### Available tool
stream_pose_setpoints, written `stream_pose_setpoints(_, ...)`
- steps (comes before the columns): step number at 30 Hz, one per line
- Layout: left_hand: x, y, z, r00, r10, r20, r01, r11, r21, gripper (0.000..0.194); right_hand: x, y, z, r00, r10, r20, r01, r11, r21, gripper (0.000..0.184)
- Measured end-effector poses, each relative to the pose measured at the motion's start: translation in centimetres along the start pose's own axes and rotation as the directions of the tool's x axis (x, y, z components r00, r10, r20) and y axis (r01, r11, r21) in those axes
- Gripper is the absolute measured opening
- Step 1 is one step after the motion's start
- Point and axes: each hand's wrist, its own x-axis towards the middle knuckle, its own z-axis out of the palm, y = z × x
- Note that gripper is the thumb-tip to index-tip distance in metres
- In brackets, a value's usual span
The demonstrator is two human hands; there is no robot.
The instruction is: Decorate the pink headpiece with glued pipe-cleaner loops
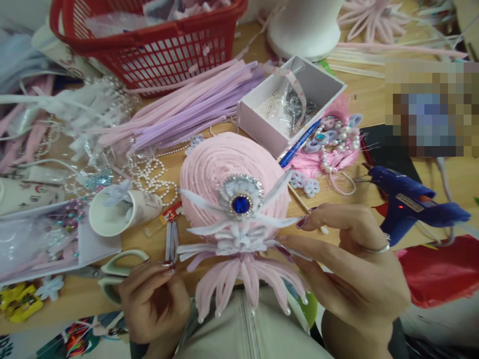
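Your left hand [154, 299] is pinching grey strips [172, 239], long axis pointing away from you, lower left of the blue gem [241, 204]. Pink ornament [202, 174] is surrounding the gem. Your right hand [361, 267], nearer, is touching a pale petal [280, 223] right of it; clamping: cannot tell.

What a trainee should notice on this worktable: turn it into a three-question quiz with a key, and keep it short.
1. Multiple choice: what colour is the large gem on the round pink piece?
A) green
B) blue
C) red

2. True or false: the scissors lie nearer the right hand than the left hand.

3. Fill in: short grey strips show at the fingertips of the ____ hand.

Key
1. B, blue.
2. False; they lie right beside the left hand.
3. left.
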Motion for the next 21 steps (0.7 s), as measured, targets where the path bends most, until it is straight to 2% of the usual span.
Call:
stream_pose_setpoints(4, 0.1, 0.0, -0.1, 0.998, 0.065, 0.022, -0.065, 0.997, 0.035, 0.02, 0.4, 0.0, 0.1, 1.0, 0.004, 0.007, -0.004, 1.0, 0.013, 0.031)
stream_pose_setpoints(10, -0.5, -0.5, 0.3, 0.987, 0.148, -0.061, -0.149, 0.989, -0.005, 0.027, 0.0, -0.1, -0.2, 0.992, 0.121, 0.044, -0.125, 0.984, 0.124, 0.024)
stream_pose_setpoints(13, -0.6, -0.5, 0.6, 0.985, 0.159, -0.067, -0.16, 0.987, -0.012, 0.028, -0.6, 0.0, -0.3, 0.985, 0.164, -0.046, -0.154, 0.974, 0.169, 0.026)
stream_pose_setpoints(15, -0.5, -0.4, 0.8, 0.983, 0.166, -0.078, -0.168, 0.986, -0.016, 0.028, -0.9, 0.1, -0.2, 0.982, 0.159, -0.1, -0.144, 0.979, 0.142, 0.025)
stream_pose_setpoints(21, -0.3, -0.2, 0.9, 0.97, 0.208, -0.123, -0.214, 0.976, -0.045, 0.027, -1.1, 0.2, 0.8, 0.958, 0.223, -0.183, -0.186, 0.962, 0.199, 0.014)
